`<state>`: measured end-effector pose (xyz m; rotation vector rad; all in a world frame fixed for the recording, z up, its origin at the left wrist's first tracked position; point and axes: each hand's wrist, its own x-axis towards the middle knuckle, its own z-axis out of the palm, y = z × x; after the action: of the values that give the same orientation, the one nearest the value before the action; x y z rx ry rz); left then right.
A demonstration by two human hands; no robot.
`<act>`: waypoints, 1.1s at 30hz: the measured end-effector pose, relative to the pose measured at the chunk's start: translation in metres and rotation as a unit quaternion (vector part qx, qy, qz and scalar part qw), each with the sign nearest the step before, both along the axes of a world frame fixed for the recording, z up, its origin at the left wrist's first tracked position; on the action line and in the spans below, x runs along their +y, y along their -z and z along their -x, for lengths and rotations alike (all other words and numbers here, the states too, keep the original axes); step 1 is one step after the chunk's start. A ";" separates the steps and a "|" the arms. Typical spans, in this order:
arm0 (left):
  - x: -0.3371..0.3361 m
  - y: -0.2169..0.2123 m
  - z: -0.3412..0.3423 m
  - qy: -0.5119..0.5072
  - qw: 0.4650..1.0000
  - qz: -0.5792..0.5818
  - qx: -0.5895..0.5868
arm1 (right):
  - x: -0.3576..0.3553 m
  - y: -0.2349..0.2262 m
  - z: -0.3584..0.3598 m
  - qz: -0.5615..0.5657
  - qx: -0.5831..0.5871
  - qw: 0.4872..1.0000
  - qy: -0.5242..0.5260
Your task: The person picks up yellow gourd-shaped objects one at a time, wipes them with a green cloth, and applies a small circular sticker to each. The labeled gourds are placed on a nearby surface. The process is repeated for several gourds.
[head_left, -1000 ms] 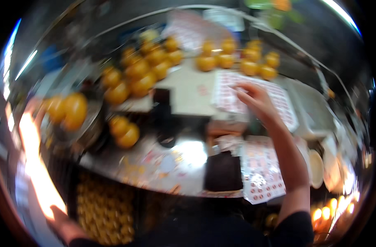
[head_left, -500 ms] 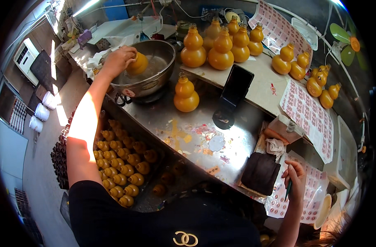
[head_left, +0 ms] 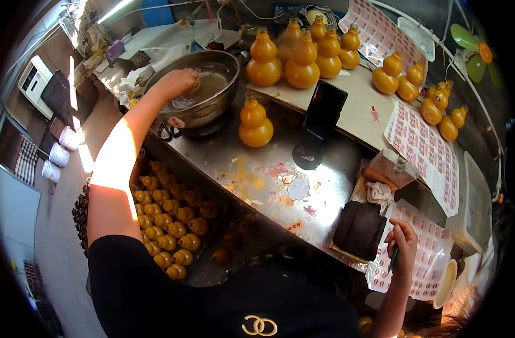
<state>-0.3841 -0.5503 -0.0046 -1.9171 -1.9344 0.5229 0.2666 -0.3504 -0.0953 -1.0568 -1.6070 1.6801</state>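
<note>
My left hand (head_left: 181,84) reaches down into a wide metal basin (head_left: 226,93) of water at the back left, its fingers closed. The yellow gourd-shaped bottle it grips is almost wholly hidden behind the fist and in the disturbed water. Another yellow gourd-shaped bottle (head_left: 256,128) stands upright on the metal worktop, right of the basin. At the lower right, my right hand (head_left: 402,242) is closed around a slim dark-green tool (head_left: 394,256), pointing down, whose kind I cannot make out. Below that hand lie clear sheets of small red stickers (head_left: 423,276).
Several gourd bottles (head_left: 302,67) line the pale raised shelf. A phone (head_left: 325,110) stands on a holder in front. A dark folded cloth (head_left: 357,231) lies near my right hand. Below on the left, a crate holds rows of bottles (head_left: 167,242). A green fan (head_left: 466,42) is far right.
My left hand has lowered the gourd bottle from above the basin into the water, which now splashes. My right hand keeps its hold on the green tool, nearly still.
</note>
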 end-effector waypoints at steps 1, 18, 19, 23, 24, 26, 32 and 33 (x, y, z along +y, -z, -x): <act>0.004 -0.001 0.000 -0.004 1.000 0.013 0.012 | 0.000 0.002 -0.002 -0.004 -0.008 1.000 0.003; -0.005 -0.012 0.021 -0.038 0.992 -0.110 -0.044 | -0.004 0.014 -0.014 -0.007 -0.005 1.000 0.007; -0.010 -0.011 0.023 -0.094 0.987 -0.115 -0.069 | -0.005 0.014 -0.013 -0.001 -0.004 1.000 0.005; -0.024 -0.018 0.032 -0.210 0.942 -0.227 -0.129 | -0.015 0.010 -0.014 0.028 -0.006 0.999 0.016; -0.028 -0.023 0.040 -0.206 0.934 -0.264 -0.127 | -0.018 0.008 -0.017 0.036 -0.006 0.999 0.023; -0.023 -0.033 0.048 -0.201 0.913 -0.329 -0.134 | -0.019 0.008 -0.024 0.024 -0.036 0.999 0.031; -0.062 -0.081 0.045 -0.114 0.872 -0.390 -0.272 | -0.020 -0.009 0.002 0.040 -0.024 0.998 -0.041; -0.025 -0.098 -0.030 -0.085 0.885 -0.402 -0.218 | -0.016 0.005 -0.002 0.022 0.015 0.998 -0.048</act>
<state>-0.3545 -0.5749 0.0935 -1.3756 -2.1002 -0.6579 0.2688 -0.3660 -0.1002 -0.9854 -1.6328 1.7934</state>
